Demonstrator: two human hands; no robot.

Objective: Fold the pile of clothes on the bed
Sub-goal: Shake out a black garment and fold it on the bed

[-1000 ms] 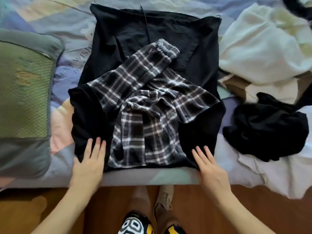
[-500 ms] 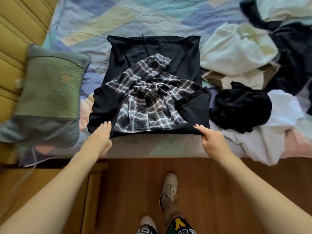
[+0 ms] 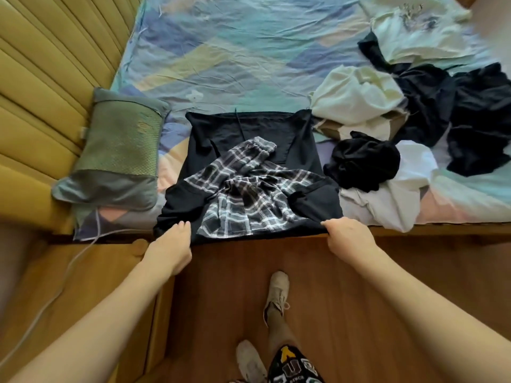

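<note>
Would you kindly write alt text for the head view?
Both hands, left hand and right hand, grip the near corners of a black-and-plaid garment at the edge of a pastel patchwork bed. An unfolded pile of white and black clothes lies right, a green pillow left.

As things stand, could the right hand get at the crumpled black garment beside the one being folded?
Probably yes. The crumpled black garment lies on top of the pile, just beyond the right hand, with nothing over it. But that hand grips the near edge of the black garment and would have to let go first.
</note>
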